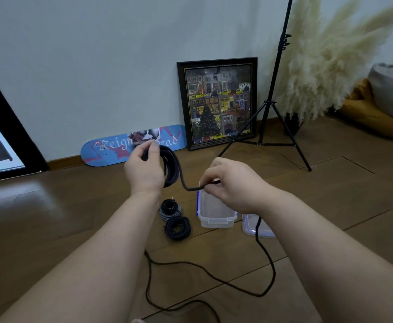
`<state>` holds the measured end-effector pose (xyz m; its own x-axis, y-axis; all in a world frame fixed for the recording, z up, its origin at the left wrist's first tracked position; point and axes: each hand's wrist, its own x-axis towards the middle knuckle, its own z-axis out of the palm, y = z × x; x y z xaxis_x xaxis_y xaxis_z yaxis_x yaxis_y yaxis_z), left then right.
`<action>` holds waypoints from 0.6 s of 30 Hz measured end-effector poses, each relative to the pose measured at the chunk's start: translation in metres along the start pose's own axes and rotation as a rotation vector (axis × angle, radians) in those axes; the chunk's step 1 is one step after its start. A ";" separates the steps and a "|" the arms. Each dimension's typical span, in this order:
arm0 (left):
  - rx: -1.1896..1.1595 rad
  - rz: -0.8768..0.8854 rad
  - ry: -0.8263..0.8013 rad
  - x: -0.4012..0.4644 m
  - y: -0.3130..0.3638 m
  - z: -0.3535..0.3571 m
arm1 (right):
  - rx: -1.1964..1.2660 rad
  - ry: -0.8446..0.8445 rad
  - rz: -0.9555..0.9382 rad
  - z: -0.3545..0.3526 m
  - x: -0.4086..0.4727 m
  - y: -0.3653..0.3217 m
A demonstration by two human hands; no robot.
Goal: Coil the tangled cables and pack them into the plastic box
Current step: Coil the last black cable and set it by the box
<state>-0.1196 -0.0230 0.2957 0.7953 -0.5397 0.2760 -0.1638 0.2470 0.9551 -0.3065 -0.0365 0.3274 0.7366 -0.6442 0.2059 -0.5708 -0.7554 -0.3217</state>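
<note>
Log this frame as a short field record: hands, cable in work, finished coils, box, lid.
left hand: grips the black coil
right hand: pinches the cable's loose run, which trails on the floor
finished coils: striped coil and dark coil, on the floor left of the box
plastic box: open, no cable inside
lid: on the floor, right of box

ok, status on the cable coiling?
Left hand grips black coil; right hand pinches its running end. Long tail loose on floor. Plastic box open, two coiled cables beside it. Nothing blocking.
</note>
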 end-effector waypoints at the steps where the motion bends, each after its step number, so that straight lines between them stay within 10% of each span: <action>1: 0.024 0.023 -0.037 -0.002 0.000 0.001 | 0.095 -0.027 -0.033 -0.004 0.001 -0.004; 7: 0.022 0.022 -0.295 -0.014 0.005 0.011 | 0.818 -0.006 0.039 -0.017 0.004 -0.005; 18: -0.149 -0.157 -0.458 -0.041 0.017 0.029 | 0.443 0.389 0.400 0.001 0.014 0.006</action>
<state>-0.1723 -0.0203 0.3033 0.4602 -0.8690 0.1815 0.0486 0.2288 0.9722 -0.2992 -0.0494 0.3271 0.2711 -0.9203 0.2819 -0.5081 -0.3856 -0.7701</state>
